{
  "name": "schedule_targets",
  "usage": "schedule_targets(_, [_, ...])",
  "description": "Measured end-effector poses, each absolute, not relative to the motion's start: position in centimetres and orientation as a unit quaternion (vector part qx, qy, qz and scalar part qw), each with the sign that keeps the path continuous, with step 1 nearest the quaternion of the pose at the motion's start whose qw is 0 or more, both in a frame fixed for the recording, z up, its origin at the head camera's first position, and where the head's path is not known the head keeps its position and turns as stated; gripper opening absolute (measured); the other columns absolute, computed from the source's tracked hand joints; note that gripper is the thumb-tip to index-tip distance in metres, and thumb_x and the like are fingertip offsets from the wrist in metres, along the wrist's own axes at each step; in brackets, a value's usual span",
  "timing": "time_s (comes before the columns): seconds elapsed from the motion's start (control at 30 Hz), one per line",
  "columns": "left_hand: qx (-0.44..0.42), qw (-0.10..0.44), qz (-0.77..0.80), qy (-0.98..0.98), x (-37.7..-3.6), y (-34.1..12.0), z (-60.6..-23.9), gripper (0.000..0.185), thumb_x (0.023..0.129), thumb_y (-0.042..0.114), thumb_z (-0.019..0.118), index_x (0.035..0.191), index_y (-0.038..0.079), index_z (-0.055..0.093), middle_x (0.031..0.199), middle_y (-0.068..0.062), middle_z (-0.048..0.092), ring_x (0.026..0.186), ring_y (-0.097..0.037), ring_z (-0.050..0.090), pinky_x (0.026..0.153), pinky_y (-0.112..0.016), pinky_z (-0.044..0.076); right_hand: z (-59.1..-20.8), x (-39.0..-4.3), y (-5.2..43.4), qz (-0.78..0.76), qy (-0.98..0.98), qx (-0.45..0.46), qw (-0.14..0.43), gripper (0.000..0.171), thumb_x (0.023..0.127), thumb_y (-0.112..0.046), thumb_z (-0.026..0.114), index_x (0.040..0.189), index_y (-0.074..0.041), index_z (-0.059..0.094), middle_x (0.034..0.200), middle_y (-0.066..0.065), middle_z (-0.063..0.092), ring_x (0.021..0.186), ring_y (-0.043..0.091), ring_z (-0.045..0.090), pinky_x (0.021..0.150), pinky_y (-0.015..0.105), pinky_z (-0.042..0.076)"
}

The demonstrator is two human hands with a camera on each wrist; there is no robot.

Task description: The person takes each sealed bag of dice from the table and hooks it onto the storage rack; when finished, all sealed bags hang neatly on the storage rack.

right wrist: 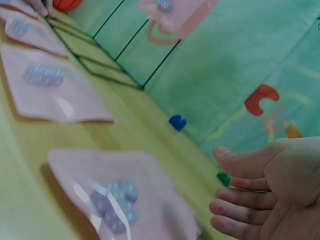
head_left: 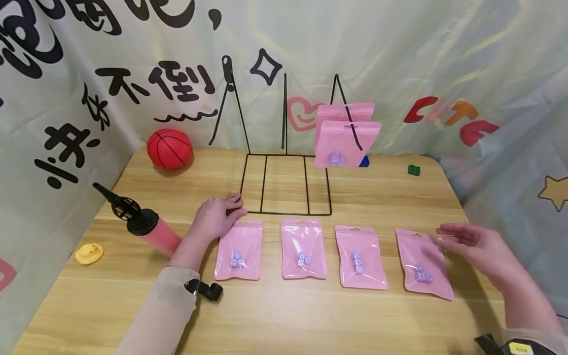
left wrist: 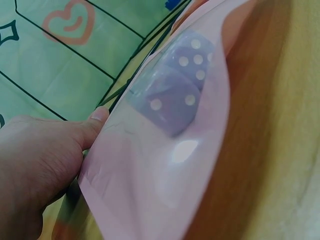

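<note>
My left hand grips the front left corner of a black wire display rack, thumb and fingers about the wire. Just below that hand lies a pink zip bag holding purple dice. To its right are a second bag, a third bag and a fourth bag, each with dice inside. My right hand is held beside the fourth bag, its fingers extended and nothing in its grasp. At least two pink bags hang from the rack's right hook.
Left of the rack sit a red ball, a pink hand pump partly behind my left arm, and a yellow toy duck. A green block and a blue block lie near the printed backdrop.
</note>
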State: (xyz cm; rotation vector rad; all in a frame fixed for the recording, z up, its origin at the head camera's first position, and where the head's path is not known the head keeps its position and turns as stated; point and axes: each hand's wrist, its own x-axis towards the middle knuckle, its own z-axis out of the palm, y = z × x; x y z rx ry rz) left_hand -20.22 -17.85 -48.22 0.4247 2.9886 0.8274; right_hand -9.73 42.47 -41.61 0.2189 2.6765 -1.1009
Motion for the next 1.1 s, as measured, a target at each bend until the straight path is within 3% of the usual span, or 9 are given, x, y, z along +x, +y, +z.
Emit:
schedule_targets(0.17, [0.136, 0.004, 0.265, 0.955, -20.3, -17.8, -48.2, 0.047, 0.101, 0.040, 0.075, 0.138, 0.012, 0.071, 0.146, -0.003, 0.061, 0.140, -0.035, 0.053, 0.119, -0.060, 0.035, -42.5, -9.0, 43.8, -0.373, 0.915, 0.081, 0.130, 0.068, 0.100, -0.032, 0.077, 0.140, 0.017, 0.053, 0.121, 0.021, 0.074, 0.089, -0.014, 0.061, 0.072, 0.011, 0.052])
schedule_targets(0.33, [0.140, 0.002, 0.264, 0.954, -20.3, -17.9, -48.3, 0.045, 0.101, 0.040, 0.074, 0.137, 0.012, 0.072, 0.146, -0.003, 0.061, 0.141, -0.033, 0.053, 0.119, -0.060, 0.033, -42.8, -8.7, 44.1, -0.376, 0.902, 0.110, 0.180, 0.064, 0.102, -0.028, 0.074, 0.133, 0.024, 0.053, 0.108, 0.013, 0.075, 0.083, 0.004, 0.068, 0.071, 0.022, 0.058])
schedule_targets(0.57, [0.139, 0.002, 0.264, 0.954, -20.3, -17.8, -48.3, 0.044, 0.101, 0.039, 0.075, 0.136, 0.013, 0.073, 0.147, -0.003, 0.061, 0.142, -0.032, 0.052, 0.120, -0.060, 0.033, -43.0, -8.8, 43.1, -0.378, 0.889, 0.142, 0.216, 0.057, 0.099, -0.031, 0.078, 0.121, 0.019, 0.061, 0.090, 0.004, 0.074, 0.076, 0.015, 0.069, 0.067, 0.030, 0.061])
schedule_targets(0.77, [0.129, 0.007, 0.262, 0.956, -20.3, -17.7, -48.1, 0.048, 0.101, 0.040, 0.074, 0.139, 0.013, 0.070, 0.147, -0.003, 0.061, 0.142, -0.034, 0.052, 0.118, -0.059, 0.035, -43.6, -9.1, 42.6, -0.383, 0.892, 0.121, 0.209, 0.058, 0.100, -0.025, 0.077, 0.128, 0.022, 0.056, 0.092, 0.005, 0.076, 0.075, 0.013, 0.066, 0.065, 0.028, 0.058])
schedule_targets(1.1, [0.128, 0.011, 0.267, 0.955, -20.4, -17.8, -48.3, 0.048, 0.101, 0.041, 0.074, 0.139, 0.013, 0.070, 0.147, -0.002, 0.061, 0.142, -0.030, 0.052, 0.121, -0.058, 0.032, -43.6, -9.4, 42.3, -0.398, 0.891, 0.080, 0.205, 0.040, 0.106, -0.019, 0.068, 0.122, 0.018, 0.063, 0.102, 0.007, 0.072, 0.082, 0.011, 0.064, 0.071, 0.025, 0.056])
